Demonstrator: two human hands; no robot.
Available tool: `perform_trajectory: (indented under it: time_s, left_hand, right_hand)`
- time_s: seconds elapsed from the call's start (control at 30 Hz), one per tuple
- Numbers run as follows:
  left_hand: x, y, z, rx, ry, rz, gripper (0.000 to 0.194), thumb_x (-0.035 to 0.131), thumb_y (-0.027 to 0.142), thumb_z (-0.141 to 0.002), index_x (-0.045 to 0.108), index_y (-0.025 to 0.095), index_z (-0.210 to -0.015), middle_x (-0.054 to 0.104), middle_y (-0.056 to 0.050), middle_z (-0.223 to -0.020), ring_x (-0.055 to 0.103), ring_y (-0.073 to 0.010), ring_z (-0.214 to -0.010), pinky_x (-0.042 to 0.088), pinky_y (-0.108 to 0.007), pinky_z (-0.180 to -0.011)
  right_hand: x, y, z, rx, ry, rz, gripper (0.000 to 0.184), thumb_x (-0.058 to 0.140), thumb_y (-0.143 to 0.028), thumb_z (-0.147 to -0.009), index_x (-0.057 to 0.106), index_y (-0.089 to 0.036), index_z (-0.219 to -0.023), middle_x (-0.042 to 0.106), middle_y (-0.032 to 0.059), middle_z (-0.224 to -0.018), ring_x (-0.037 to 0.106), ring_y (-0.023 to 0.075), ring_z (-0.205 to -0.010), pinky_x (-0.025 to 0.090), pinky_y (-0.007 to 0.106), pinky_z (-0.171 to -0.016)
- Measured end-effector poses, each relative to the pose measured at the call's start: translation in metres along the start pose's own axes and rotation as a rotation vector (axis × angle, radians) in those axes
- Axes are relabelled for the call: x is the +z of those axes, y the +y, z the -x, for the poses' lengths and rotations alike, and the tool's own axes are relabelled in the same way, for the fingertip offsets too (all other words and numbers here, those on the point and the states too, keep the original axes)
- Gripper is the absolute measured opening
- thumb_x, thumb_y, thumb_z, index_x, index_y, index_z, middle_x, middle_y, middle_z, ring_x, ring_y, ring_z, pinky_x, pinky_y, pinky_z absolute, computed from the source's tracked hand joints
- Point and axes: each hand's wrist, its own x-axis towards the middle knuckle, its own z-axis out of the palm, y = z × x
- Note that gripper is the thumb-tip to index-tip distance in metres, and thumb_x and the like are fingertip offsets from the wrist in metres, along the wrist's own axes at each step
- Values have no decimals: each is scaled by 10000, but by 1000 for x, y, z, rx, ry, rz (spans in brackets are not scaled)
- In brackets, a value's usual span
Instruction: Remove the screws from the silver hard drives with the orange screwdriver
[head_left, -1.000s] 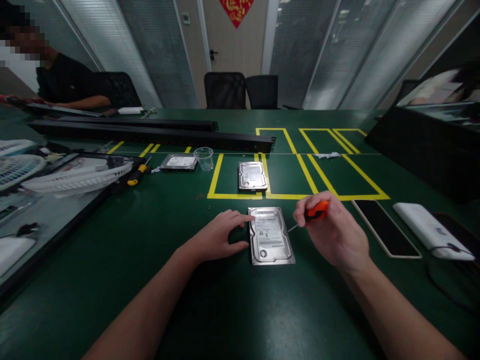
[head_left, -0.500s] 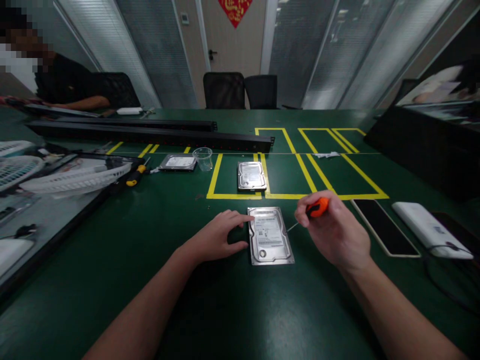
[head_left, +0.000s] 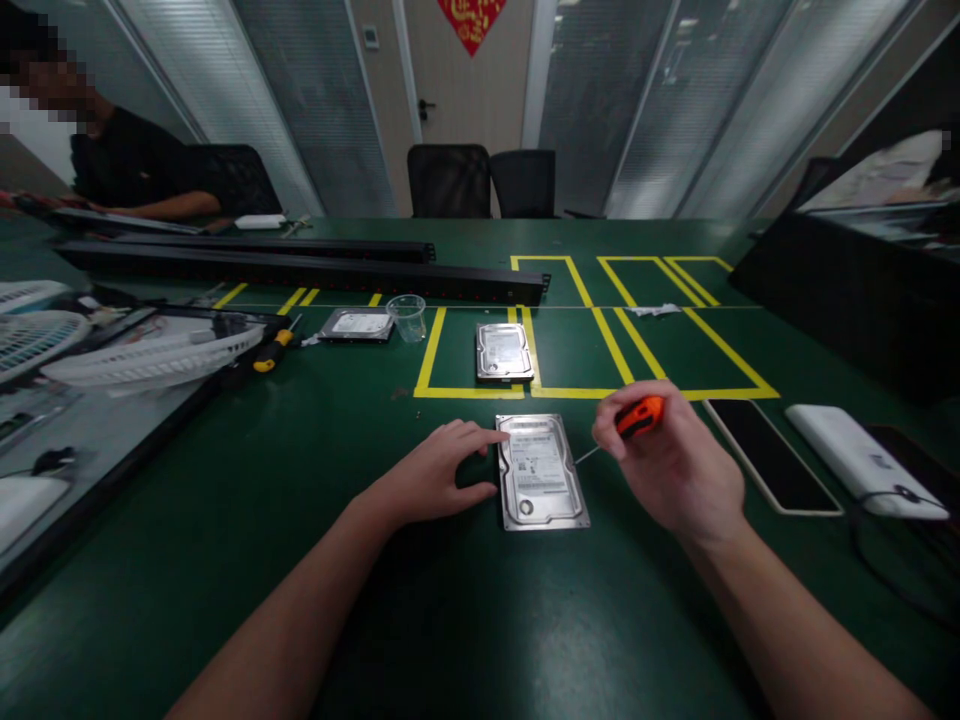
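Note:
A silver hard drive (head_left: 541, 471) lies flat on the green table (head_left: 300, 480) in front of me. My left hand (head_left: 439, 472) rests against its left edge, thumb and fingers bracing the case. My right hand (head_left: 671, 458) is closed round a small screwdriver with an orange handle (head_left: 637, 415). Its thin shaft points down-left to the drive's right edge.
A second hard drive (head_left: 504, 352) lies in a yellow-taped square, a third (head_left: 358, 325) beside a clear plastic cup (head_left: 408, 316). A yellow-handled screwdriver (head_left: 271, 352), white fan grilles (head_left: 150, 355), long black bars (head_left: 300, 268), a phone (head_left: 769, 455) and a white power bank (head_left: 862, 460) surround me. Another person (head_left: 127, 165) sits far left.
My right hand has turned the orange handle slightly; otherwise both hands and the drive stay where they were.

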Motion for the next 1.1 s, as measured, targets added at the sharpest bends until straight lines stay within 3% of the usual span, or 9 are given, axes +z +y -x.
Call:
perform_trajectory:
  time_s: [0.17,0.3,0.47,0.73,0.83,1.0,1.1]
  left_hand:
    - [0,0,0,-8,-7,1,654,776,283,-918,520,335,-1517,632,-56,-1235,582,-268,-1128,487,-430,-966]
    - [1,0,0,-6,-3,1,646,773,282,-917,526,325,-1511,628,-59,-1227,584,-266,-1117,490,-427,-964]
    - [0,1,0,2,-1,-7,647,769,285,-915,528,324,-1514,633,-64,-1222,585,-274,-1120,488,-439,-977]
    - [-1,2,0,-5,0,3,645,772,289,-915,529,328,-1512,632,-57,-1225,584,-266,-1122,492,-424,-966]
    - [0,0,0,-4,2,1,634,768,293,-917,534,326,-1505,632,-58,-1227,585,-267,-1126,490,-426,-968]
    - [0,-1,0,5,0,-3,651,768,293,-918,521,333,-1519,633,-62,-1230,586,-271,-1128,492,-434,-968]
    - [0,1,0,-1,-2,-3,656,770,286,-916,521,339,-1520,634,-65,-1231,586,-275,-1127,494,-441,-969]
  right_hand:
    - [2,-2,0,-25,-9,13,61,655,-322,-1003,659,-266,-1028,710,36,-971,629,186,-776,462,338,-720]
    - [1,-1,2,-9,-14,29,102,643,-370,-1019,656,-285,-1074,724,31,-965,564,165,-681,428,334,-680]
    - [1,-2,1,7,-15,-3,400,428,-475,-1080,742,-229,-1102,709,76,-904,525,190,-678,430,374,-690]
    - [1,0,0,-15,-21,18,69,680,-316,-988,655,-267,-1030,707,33,-966,630,188,-770,464,345,-713]
    - [1,0,0,-18,-22,40,113,680,-338,-996,653,-288,-1093,714,26,-972,582,164,-690,444,334,-665]
    - [0,-1,1,6,5,43,355,452,-469,-1077,724,-245,-1115,688,64,-918,518,183,-680,444,373,-683]
    - [1,-2,1,5,19,42,237,542,-411,-1045,707,-241,-1028,674,54,-905,559,190,-717,447,362,-692]
